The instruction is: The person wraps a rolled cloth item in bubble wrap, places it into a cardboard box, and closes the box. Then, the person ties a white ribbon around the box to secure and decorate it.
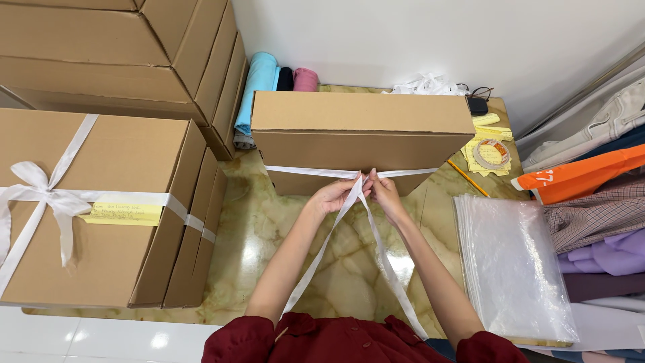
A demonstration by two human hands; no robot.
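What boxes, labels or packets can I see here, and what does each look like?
Plain brown cardboard box, centre, white ribbon round it.
Ribbon-tied brown box, left, bow on top.
Yellow paper label, under that ribbon.
Stacked brown cartons, top left.
Clear plastic bags, right.

Two hands, left [334, 195] and right [385, 191], meet at one white ribbon [329, 242]. Four cardboard boxes show: one in the middle [363, 138], one tied with a bow [94, 208], two stacked behind [121, 54]. There are three fabric rolls [279, 77], one tape roll [492, 153], one pencil [467, 178] and one stack of plastic bags [514, 269].
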